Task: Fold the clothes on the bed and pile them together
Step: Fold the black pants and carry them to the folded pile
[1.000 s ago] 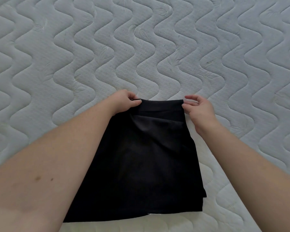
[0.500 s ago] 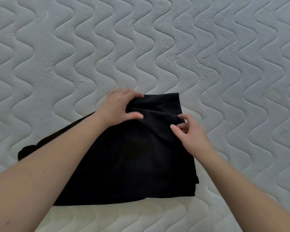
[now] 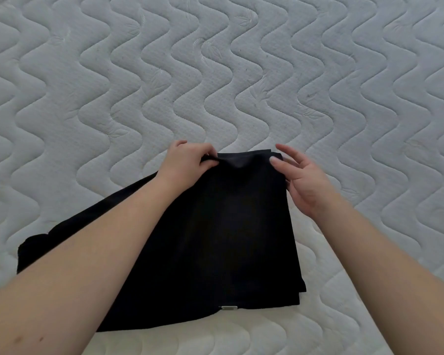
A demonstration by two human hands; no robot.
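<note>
- Quilted white bed (image 3: 241, 73) fills the view, wavy stitching all over, and a black garment (image 3: 228, 239) lies flat on it, close to the person.
- Left hand (image 3: 187, 162) pinches the far left corner, fingers curled round the cloth edge.
- Right hand (image 3: 300, 178) sits at the far right corner, fingers spread and relaxed, thumb touching the edge, gripping nothing.
- Part of the garment trails out under the left forearm, unfolded.
- Looks light, limp, thin; it should sag and crease easily.
- Best hold, I'd judge: both far corners, pinched evenly.
</note>
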